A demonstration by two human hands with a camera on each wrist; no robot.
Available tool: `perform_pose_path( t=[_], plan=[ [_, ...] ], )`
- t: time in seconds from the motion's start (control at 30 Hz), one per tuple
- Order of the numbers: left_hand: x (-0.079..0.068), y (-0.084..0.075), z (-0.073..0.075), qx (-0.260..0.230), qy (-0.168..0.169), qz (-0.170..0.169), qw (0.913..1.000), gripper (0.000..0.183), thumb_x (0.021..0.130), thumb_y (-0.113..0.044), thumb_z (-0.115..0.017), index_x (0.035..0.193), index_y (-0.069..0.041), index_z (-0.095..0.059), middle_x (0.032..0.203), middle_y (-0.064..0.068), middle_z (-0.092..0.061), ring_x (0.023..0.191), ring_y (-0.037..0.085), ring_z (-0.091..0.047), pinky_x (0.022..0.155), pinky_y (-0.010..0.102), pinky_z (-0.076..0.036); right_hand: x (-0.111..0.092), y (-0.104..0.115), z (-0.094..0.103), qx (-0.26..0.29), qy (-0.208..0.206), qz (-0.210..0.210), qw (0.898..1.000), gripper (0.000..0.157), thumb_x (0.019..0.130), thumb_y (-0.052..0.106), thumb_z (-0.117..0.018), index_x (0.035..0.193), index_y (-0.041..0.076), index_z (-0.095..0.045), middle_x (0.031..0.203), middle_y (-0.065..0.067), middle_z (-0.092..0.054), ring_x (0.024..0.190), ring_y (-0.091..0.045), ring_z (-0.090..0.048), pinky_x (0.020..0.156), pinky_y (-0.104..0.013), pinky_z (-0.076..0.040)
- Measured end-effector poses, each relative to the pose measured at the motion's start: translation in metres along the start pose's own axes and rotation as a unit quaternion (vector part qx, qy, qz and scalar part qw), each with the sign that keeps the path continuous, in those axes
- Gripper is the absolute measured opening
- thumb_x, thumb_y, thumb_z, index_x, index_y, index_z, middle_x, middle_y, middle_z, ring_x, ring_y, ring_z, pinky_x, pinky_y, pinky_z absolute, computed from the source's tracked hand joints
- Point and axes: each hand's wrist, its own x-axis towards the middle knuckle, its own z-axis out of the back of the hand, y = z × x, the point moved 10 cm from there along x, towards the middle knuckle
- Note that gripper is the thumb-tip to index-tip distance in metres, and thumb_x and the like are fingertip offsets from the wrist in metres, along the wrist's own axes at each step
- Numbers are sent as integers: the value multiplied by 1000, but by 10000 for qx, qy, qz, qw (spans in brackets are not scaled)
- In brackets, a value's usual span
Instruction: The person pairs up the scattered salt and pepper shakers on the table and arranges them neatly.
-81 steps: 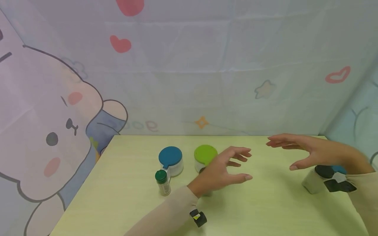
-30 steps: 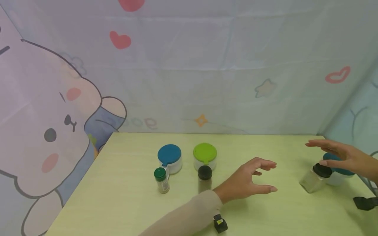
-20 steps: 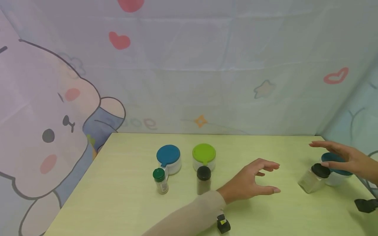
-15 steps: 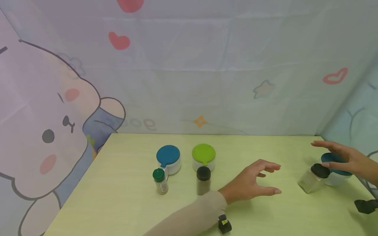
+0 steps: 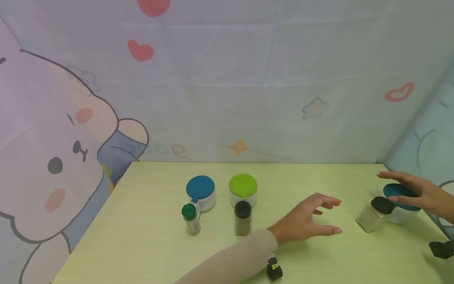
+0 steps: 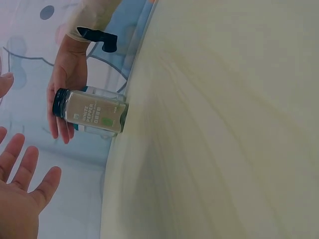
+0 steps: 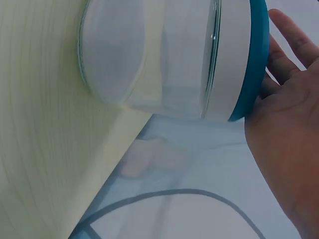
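Observation:
My right hand (image 5: 427, 195) hovers at the lid of a clear jar with a teal-blue lid (image 5: 400, 195) at the table's right edge. In the right wrist view its fingers (image 7: 286, 55) lie along the teal lid (image 7: 254, 59); whether they touch it I cannot tell. Just left of that jar stands a black-capped white pepper jar (image 5: 372, 216), its label readable in the left wrist view. My left hand (image 5: 306, 221) is held above the table, thumb and fingers spread apart, with nothing between them.
Left of my left arm stands a black-capped spice bottle (image 5: 242, 221), in front of a green-lidded jar (image 5: 243, 187). Further left, a small green-capped bottle (image 5: 191, 221) sits before a blue-lidded jar (image 5: 200, 188). A printed cloth (image 5: 220, 79) hangs behind the table.
Both hands have moved right since the earliest frame, the right one to the blue-lidded jar. The black-capped bottle is now uncovered by the left hand. Over the last half second little has moved.

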Motion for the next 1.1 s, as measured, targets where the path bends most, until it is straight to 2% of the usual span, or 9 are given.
perform_pose_path(
  t=[0.17, 0.33, 0.67, 0.77, 0.83, 0.9, 0.93, 1.0, 1.1],
  plan=[
    [4, 1, -4, 18, 32, 49, 10000, 60, 94, -24, -76, 147, -27, -48, 142, -17, -50, 128, -4, -49, 104, 19, -45, -5, -5, 3, -95, -29, -39, 9999, 71, 94, 12, -74, 156, 20, -40, 150, 30, -33, 129, 23, -26, 92, 0, -24],
    [10, 3, -9, 37, 43, 10, 10000, 60, 93, -23, -76, 146, -26, -48, 141, -15, -51, 126, -6, -49, 104, 19, -45, -10, -13, 4, -114, 23, -94, 9999, 75, 92, 10, -75, 157, 15, -37, 147, 32, -31, 121, 17, -38, 82, -5, -38],
    [22, 11, -21, -8, 83, 100, 9999, 58, 94, -24, -75, 147, -25, -49, 141, -14, -50, 126, -3, -51, 103, 19, -46, -20, -30, 2, -336, 138, -334, 9988, 87, 90, 12, -78, 161, 17, -29, 140, 39, -23, 110, 17, -30, 74, -16, -42],
    [26, 15, -25, -23, 99, 204, 9997, 58, 95, -25, -74, 147, -26, -48, 141, -15, -50, 126, -3, -51, 103, 20, -47, -21, -35, 0, -434, 178, -555, 9974, 88, 90, 16, -78, 162, 20, -26, 152, 24, -25, 116, 0, -39, 73, -21, -44],
    [28, 16, -26, 7, 74, 265, 9996, 58, 95, -27, -74, 147, -27, -48, 141, -15, -50, 125, -3, -51, 102, 20, -47, -22, -37, -1, -449, 230, -681, 9964, 90, 91, 18, -78, 163, 20, -24, 163, 1, -23, 120, -21, -44, 74, -28, -46],
    [30, 17, -27, 51, 23, 310, 9995, 58, 95, -28, -74, 147, -27, -49, 140, -15, -50, 124, -4, -51, 102, 19, -47, -21, -38, -3, -390, 285, -757, 9960, 92, 91, 18, -78, 163, 18, -21, 162, -25, -20, 120, -46, -43, 75, -34, -48],
    [31, 18, -28, 83, -3, 321, 9994, 58, 95, -28, -74, 146, -27, -49, 140, -15, -51, 124, -4, -51, 101, 19, -47, -21, -39, -3, -330, 316, -784, 9959, 93, 91, 18, -78, 163, 16, -19, 161, -33, -17, 120, -54, -40, 77, -39, -49],
    [33, 18, -29, 137, -47, 333, 9993, 58, 95, -28, -75, 146, -27, -49, 139, -14, -51, 123, -4, -51, 101, 18, -47, -21, -40, -5, -226, 357, -848, 9955, 96, 91, 18, -78, 164, 14, -16, 157, -42, -12, 119, -62, -37, 77, -49, -51],
    [35, 19, -31, 173, -97, 351, 9992, 58, 94, -28, -75, 146, -27, -50, 139, -14, -52, 123, -3, -52, 100, 17, -47, -21, -43, -7, -223, 385, -1004, 9940, 99, 90, 21, -80, 164, 13, -14, 156, -46, -5, 118, -67, -35, 77, -59, -52]
  ],
)
